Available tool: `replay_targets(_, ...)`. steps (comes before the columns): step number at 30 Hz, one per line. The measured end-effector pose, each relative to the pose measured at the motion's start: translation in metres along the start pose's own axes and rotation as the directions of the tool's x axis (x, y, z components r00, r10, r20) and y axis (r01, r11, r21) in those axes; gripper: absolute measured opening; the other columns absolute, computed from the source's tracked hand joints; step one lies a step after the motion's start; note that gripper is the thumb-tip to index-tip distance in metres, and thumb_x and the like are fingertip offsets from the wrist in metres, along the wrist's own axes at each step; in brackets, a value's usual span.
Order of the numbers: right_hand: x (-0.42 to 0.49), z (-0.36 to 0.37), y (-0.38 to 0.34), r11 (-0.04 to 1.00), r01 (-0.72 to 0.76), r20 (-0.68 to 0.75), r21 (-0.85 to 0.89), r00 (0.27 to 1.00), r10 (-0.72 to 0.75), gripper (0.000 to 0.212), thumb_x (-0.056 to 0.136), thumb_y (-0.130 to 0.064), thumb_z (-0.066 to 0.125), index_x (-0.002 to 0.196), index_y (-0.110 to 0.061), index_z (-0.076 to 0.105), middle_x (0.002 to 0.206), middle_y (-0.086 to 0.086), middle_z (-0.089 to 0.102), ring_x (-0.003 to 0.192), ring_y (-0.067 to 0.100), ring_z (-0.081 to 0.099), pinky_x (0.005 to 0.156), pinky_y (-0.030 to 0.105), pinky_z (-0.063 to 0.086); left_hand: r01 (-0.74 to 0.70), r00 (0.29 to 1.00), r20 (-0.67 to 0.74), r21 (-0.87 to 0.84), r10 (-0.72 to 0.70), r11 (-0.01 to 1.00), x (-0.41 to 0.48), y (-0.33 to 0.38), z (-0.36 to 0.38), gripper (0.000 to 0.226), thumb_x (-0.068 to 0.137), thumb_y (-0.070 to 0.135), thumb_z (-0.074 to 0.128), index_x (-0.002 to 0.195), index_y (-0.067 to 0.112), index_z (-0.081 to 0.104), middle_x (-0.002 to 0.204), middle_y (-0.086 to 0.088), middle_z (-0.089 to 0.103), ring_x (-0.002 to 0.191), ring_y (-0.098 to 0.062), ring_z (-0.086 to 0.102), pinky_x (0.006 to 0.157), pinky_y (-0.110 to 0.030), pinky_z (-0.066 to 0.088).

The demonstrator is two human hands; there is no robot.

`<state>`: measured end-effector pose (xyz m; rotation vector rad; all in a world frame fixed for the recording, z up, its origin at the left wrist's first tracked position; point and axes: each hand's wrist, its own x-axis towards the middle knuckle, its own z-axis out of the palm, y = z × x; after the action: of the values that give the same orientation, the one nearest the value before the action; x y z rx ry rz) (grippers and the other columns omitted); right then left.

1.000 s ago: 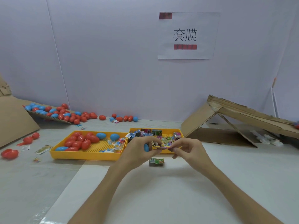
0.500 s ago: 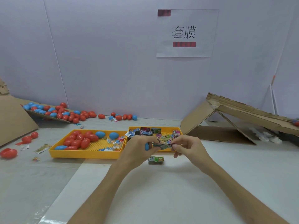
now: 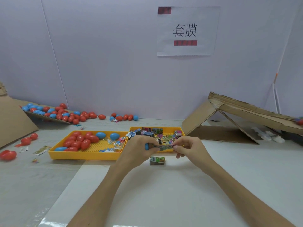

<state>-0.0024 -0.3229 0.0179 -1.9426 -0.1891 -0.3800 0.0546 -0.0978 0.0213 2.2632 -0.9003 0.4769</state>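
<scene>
The wrapper (image 3: 164, 147) is stretched between my two hands, held a little above the bench (image 3: 164, 197), just in front of the near wall of the right tray (image 3: 168, 130). Its long axis runs left to right, about level and roughly parallel with the bench's front edge, one end toward each hand. It looks like a thin flat strip, printed green with bits of purple and white, slightly crumpled; the print is too small to read.

My left grip (image 3: 139, 148) pinches the wrapper's left end between thumb and fingertips, and an egg (image 3: 146, 146) is tucked in the same hand. Only a sliver of its blue shell shows, so I cannot tell which way it points. My right grip (image 3: 190, 147) pinches the right end, with the fingers curled in.

Right below the wrapper, a small stack (image 3: 157, 160) of the same printed wrappers lies on the bench. The left tray (image 3: 85, 156) holds red and blue eggs, and the right tray holds more wrappers. Loose eggs (image 3: 65, 114) lie along the bench's far left edge.
</scene>
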Motion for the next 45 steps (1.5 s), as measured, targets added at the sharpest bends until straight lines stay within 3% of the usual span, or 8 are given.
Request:
replay_targets(8,0.001,-0.001,-0.002,0.999,-0.018,-0.067,-0.041,0.998,0.015,0.014,0.088,-0.004,0.073,0.079,-0.015,0.074,0.066,-0.015,0.068,0.059,0.012,0.057,0.061,0.027,0.049,0.022,0.999,-0.023,-0.016,-0.023,1.000,0.001,-0.001,0.001,0.015,0.087,0.029,0.078,0.100,0.025,0.080,0.091,0.014,0.074,0.079,0.006,0.061,0.066,-0.004,0.042)
replay_targets(13,0.003,-0.004,-0.001,1.000,-0.016,-0.117,-0.002,0.993,0.016,0.020,0.088,0.002,0.070,0.079,-0.015,0.073,0.070,0.002,0.073,0.070,0.017,0.069,0.069,0.031,0.053,0.027,0.999,-0.034,-0.007,-0.028,1.000,0.002,-0.001,0.001,0.017,0.087,0.027,0.078,0.103,0.022,0.080,0.095,0.011,0.075,0.082,-0.001,0.062,0.068,-0.005,0.042)
replay_targets(16,0.006,-0.016,0.003,0.997,-0.011,-0.210,0.077,0.977,0.028,0.023,0.090,0.009,0.063,0.081,-0.010,0.071,0.068,0.004,0.073,0.063,0.015,0.069,0.065,0.026,0.053,0.043,0.998,-0.046,-0.003,-0.043,0.999,0.000,-0.005,-0.005,0.018,0.087,0.023,0.078,0.104,0.020,0.080,0.096,0.007,0.076,0.084,-0.004,0.062,0.075,-0.019,0.052)
replay_targets(18,0.006,-0.026,0.006,1.000,0.004,-0.238,0.020,0.971,0.000,0.021,0.089,0.007,0.065,0.082,-0.011,0.072,0.071,0.005,0.075,0.063,0.015,0.069,0.065,0.024,0.053,0.064,0.995,-0.069,-0.016,-0.065,0.998,-0.002,-0.010,-0.011,0.018,0.087,0.021,0.078,0.104,0.019,0.080,0.092,0.008,0.076,0.081,-0.004,0.063,0.076,-0.019,0.051)
replay_targets(24,0.002,-0.011,0.012,0.942,0.081,-0.056,-0.325,0.993,-0.105,0.031,0.078,0.000,0.077,0.076,-0.031,0.072,0.070,-0.014,0.073,0.065,0.003,0.068,0.066,0.012,0.048,0.057,0.994,-0.092,-0.010,-0.057,0.998,-0.002,-0.010,-0.015,0.016,0.087,0.020,0.079,0.102,0.019,0.081,0.080,0.019,0.065,0.074,0.002,0.060,0.066,-0.007,0.042)
replay_targets(29,-0.003,-0.006,0.013,0.916,0.126,0.094,-0.380,0.991,-0.097,0.027,0.080,-0.005,0.075,0.073,-0.031,0.074,0.077,-0.019,0.072,0.079,-0.001,0.067,0.068,0.008,0.041,0.034,0.996,-0.077,-0.040,-0.036,0.999,-0.002,-0.006,-0.014,0.015,0.088,0.018,0.076,0.103,0.017,0.080,0.083,0.013,0.070,0.078,-0.006,0.064,0.073,-0.019,0.053)
replay_targets(38,-0.012,0.005,-0.017,0.975,0.211,-0.003,-0.074,0.977,-0.212,0.020,0.086,-0.013,0.078,0.101,-0.025,0.073,0.092,-0.011,0.073,0.085,0.013,0.071,0.071,0.026,0.058,-0.031,0.998,-0.057,-0.066,0.028,0.997,-0.004,0.003,-0.004,0.011,0.090,0.024,0.073,0.101,0.024,0.078,0.073,0.026,0.063,0.073,0.002,0.062,0.062,-0.010,0.045)
replay_targets(45,-0.014,0.011,-0.015,0.933,0.319,-0.074,-0.169,0.940,-0.334,0.023,0.078,-0.009,0.085,0.083,-0.022,0.067,0.078,-0.012,0.067,0.070,0.014,0.067,0.064,0.021,0.053,-0.137,0.986,-0.099,-0.045,0.132,0.990,-0.006,0.018,0.004,0.016,0.092,0.020,0.072,0.107,0.020,0.077,0.076,0.012,0.070,0.068,-0.005,0.063,0.069,-0.022,0.054)
